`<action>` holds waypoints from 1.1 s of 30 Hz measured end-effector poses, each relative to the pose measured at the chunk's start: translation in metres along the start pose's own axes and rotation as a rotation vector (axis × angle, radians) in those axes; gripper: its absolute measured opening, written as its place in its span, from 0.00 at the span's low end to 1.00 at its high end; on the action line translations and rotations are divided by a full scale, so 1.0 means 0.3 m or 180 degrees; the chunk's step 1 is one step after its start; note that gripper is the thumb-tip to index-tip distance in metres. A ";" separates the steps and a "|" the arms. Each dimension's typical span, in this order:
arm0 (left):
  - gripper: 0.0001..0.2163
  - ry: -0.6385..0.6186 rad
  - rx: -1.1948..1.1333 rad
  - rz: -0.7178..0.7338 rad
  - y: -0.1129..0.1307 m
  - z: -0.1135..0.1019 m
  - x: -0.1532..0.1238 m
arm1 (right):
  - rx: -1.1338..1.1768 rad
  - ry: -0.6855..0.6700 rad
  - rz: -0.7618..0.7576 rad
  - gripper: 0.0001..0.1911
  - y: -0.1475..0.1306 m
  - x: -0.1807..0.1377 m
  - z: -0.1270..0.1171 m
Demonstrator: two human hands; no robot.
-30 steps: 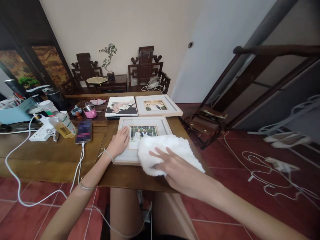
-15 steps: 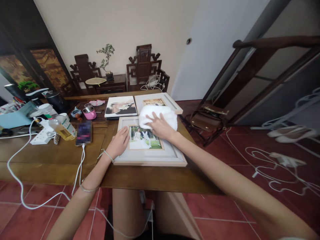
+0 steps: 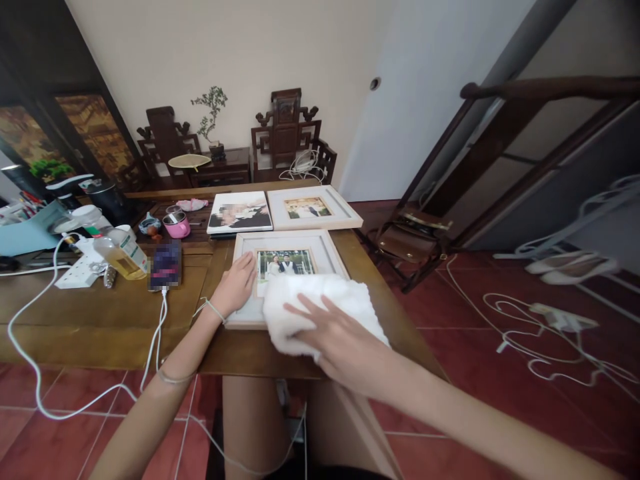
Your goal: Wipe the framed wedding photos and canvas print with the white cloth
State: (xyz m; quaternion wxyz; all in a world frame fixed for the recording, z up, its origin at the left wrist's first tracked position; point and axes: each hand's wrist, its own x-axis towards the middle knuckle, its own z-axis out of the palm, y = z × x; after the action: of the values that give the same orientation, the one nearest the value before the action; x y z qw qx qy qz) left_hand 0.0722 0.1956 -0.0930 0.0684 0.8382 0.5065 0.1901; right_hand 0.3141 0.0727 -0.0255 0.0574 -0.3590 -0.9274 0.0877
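Note:
A pale picture frame [image 3: 243,304] with a wedding photo lies flat on the wooden table, in front of me. My left hand [image 3: 238,283] rests on its left edge, fingers stretched out together. Over the frame's near right corner, my right hand [image 3: 333,333] presses on a fluffy white towel [image 3: 285,300] with fingers spread. The towel covers that corner and the lower part of the photo, and hangs out past the frame's near edge. Behind lie a second picture frame [image 3: 345,208] and a white photo album or panel [image 3: 240,212].
Left on the table [image 3: 125,327] are a phone [image 3: 165,265] on a cable, a bottle of yellow liquid [image 3: 123,253], a power strip [image 3: 83,270] and a pink mug [image 3: 177,225]. A brown bag [image 3: 407,245] sits on a chair at right. Cables [image 3: 550,347] lie on the floor.
My right hand has drawn the towel from the frame's far right corner towards me to its near right corner, baring the second frame's photo. My left hand stays on the left edge.

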 end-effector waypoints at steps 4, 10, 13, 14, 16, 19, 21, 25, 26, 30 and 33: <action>0.21 -0.0026 -0.0010 0.0016 -0.004 -0.002 0.000 | -0.0476 0.0181 0.0422 0.29 0.156 0.142 0.024; 0.21 0.0020 -0.0078 0.0036 -0.004 -0.006 -0.005 | -0.1131 0.0427 0.0532 0.28 0.366 0.335 0.024; 0.22 0.0065 -0.0100 -0.0019 -0.004 -0.005 -0.006 | -0.1079 0.0408 0.0479 0.27 0.364 0.354 0.032; 0.22 0.0076 -0.0105 -0.0039 -0.004 -0.004 -0.006 | -0.1010 0.0361 0.0431 0.27 0.346 0.345 0.033; 0.22 0.0090 -0.0109 -0.0057 -0.002 -0.002 -0.006 | -0.0828 0.0235 0.0292 0.28 0.291 0.304 0.029; 0.22 0.0121 -0.0100 -0.0065 0.000 0.001 -0.006 | -0.0535 -0.0054 0.0044 0.29 0.183 0.202 0.005; 0.22 0.0140 -0.0094 -0.0081 0.002 0.002 -0.007 | -0.0335 -0.0207 -0.0156 0.30 0.113 0.123 -0.016; 0.21 0.0134 -0.0081 -0.0091 0.003 0.001 -0.007 | 0.0041 -0.0268 -0.0532 0.29 0.021 0.011 -0.032; 0.22 0.0120 -0.0075 -0.0090 0.003 0.000 -0.006 | 0.0069 -0.0260 -0.0547 0.29 0.014 0.002 -0.029; 0.22 0.0068 -0.0049 -0.0097 0.001 -0.004 -0.005 | -0.0144 -0.0075 -0.0298 0.32 0.065 0.043 0.003; 0.22 0.0055 -0.0048 -0.0063 -0.002 -0.005 -0.004 | -0.0573 0.0023 0.0052 0.32 0.174 0.129 0.016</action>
State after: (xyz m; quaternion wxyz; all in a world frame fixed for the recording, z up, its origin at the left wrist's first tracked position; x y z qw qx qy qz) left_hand 0.0707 0.1946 -0.0920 0.0723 0.8309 0.5139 0.2004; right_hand 0.3190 0.1362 -0.0392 0.0276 -0.3706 -0.9284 0.0032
